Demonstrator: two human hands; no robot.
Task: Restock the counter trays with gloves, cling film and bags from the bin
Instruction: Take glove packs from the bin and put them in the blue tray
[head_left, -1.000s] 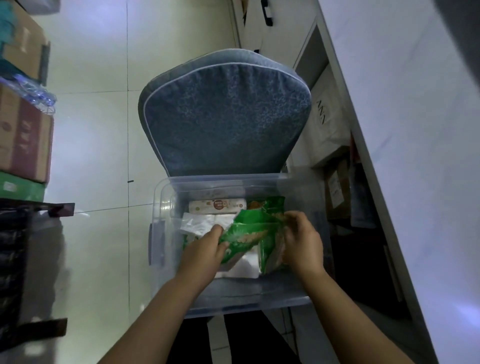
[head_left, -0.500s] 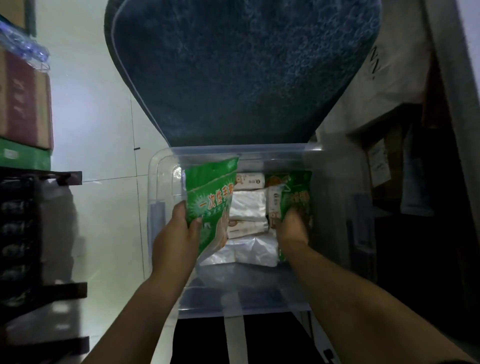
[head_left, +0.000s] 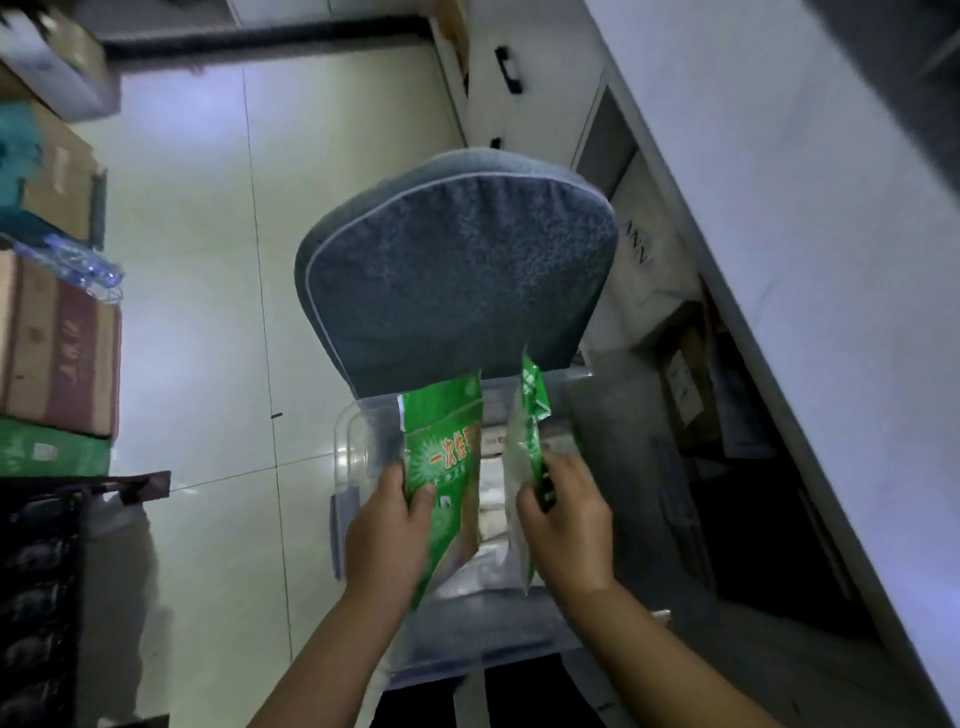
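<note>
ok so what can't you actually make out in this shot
- Inside the clear bin, head view: the hands and both packets cover most of it; the pale wrapped items between them are blurred.
- right packet, held by the right hand: turned edge-on, print unreadable.
- left packet, held by the left hand: the thumb hides its lower print.
- Trays: none visible; the frame's right edge cuts off the counter.

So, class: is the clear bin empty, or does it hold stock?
The bin holds stock: white packs lie inside it; how full, cannot tell.
</note>
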